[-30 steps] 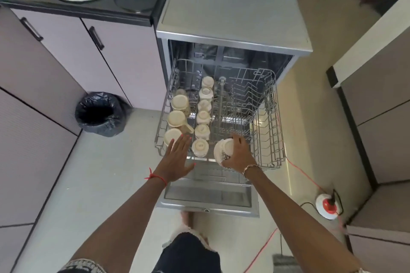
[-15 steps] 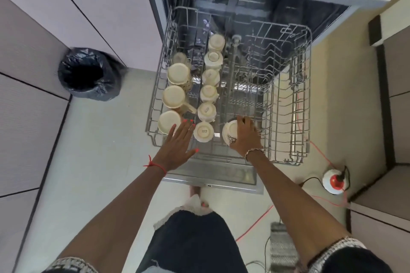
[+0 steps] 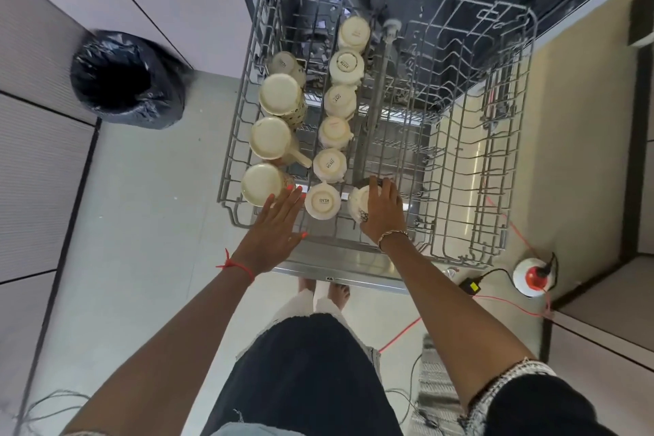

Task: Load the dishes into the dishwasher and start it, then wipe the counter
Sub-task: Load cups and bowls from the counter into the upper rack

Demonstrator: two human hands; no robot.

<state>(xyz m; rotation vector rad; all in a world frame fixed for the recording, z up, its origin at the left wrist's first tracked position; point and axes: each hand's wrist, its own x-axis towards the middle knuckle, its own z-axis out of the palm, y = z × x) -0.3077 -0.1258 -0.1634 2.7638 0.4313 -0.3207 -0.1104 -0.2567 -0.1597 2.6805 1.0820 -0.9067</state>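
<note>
1. My right hand [image 3: 383,212] has its fingers curled over a cream cup [image 3: 356,202], gripping it from above. It sits at the front edge of the pulled-out upper rack [image 3: 460,166].
2. The cup shows at the 9 o'clock side of my palm, and my fingertips point to 12 o'clock.
3. The cup looks tipped, not flat on its rim like its neighbours. My hand hides which way its mouth faces, so I cannot tell.
4. Just beside it at 9 o'clock is the upside-down cup marked SISTA [image 3: 322,201]. It is close, and I cannot tell whether the two touch. A line of small cups runs from it toward 12 o'clock.
5. My left hand [image 3: 277,225] is flat with fingers straight and spread, holding nothing, over the rack's front left corner. Its fingertips reach the front big mug [image 3: 262,184] at about 11 o'clock, and I cannot tell whether they touch it.
6. Judgement: the right hand is the one on the job. The cup needs turning base-up and seating where it is.
7. Judgement: the risk is knocking the SISTA cup, so I would keep any drift toward 3 o'clock, where the rack's wires are bare.
</note>
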